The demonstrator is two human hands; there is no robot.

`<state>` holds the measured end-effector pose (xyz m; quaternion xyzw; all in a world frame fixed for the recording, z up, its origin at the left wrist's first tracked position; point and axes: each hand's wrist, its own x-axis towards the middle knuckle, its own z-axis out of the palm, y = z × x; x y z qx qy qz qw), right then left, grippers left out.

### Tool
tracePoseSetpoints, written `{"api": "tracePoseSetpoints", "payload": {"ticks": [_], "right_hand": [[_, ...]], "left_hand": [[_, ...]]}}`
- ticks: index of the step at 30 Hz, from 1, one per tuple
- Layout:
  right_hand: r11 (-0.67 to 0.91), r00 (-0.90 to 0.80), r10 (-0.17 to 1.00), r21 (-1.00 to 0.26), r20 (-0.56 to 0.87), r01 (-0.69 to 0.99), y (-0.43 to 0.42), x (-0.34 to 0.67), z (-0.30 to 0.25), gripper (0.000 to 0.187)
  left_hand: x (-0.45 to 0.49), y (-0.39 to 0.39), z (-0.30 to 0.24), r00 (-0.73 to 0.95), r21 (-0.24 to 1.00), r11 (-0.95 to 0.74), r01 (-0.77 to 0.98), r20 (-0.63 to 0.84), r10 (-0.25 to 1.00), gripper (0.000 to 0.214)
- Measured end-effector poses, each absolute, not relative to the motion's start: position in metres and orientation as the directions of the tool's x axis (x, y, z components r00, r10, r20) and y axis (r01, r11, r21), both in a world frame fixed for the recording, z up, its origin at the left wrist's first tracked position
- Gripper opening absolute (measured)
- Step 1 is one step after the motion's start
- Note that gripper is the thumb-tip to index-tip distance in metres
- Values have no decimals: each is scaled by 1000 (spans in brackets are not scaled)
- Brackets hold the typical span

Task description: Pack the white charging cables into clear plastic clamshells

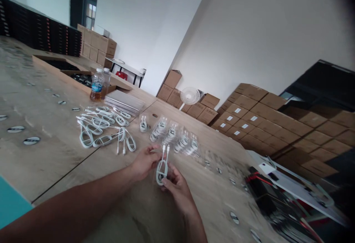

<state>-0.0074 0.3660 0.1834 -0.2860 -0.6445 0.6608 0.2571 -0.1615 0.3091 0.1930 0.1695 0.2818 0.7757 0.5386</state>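
A coiled white cable [162, 167] is held between both hands above the wooden table [50, 150]. My left hand [145, 160] pinches its upper part near the two plugs. My right hand [177, 184] grips the lower end of the coil. Just beyond the hands lies a row of bagged coiled cables [173, 137]. To the left is a loose pile of white cables [104, 128].
Two drink bottles [97, 84] stand beside a stack of clear bags [124, 102] and open cardboard trays [65, 69]. Round stickers [31, 140] dot the table. Stacked cardboard boxes [266, 119] and a white fan [189, 96] fill the back right. A machine [280, 195] sits at the right.
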Motion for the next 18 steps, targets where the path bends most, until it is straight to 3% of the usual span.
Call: {"api": "tracePoseSetpoints", "payload": {"ticks": [8,14,18], "right_hand": [[15,-699,715,-1000,14,-5,359,-13,191,54],[-10,-682,731,-1000,-7,0,352,-13,195,56],[-37,-699,715,-999,-28,2,348,-16,199,58]], "left_hand": [[-162,312,189,-354,620,-273,-736,-8,935,52],[-163,307,196,-331,625,-260,-736,3,944,41],[-166,305,200,-312,551,-295,-781,65,948,33]]}}
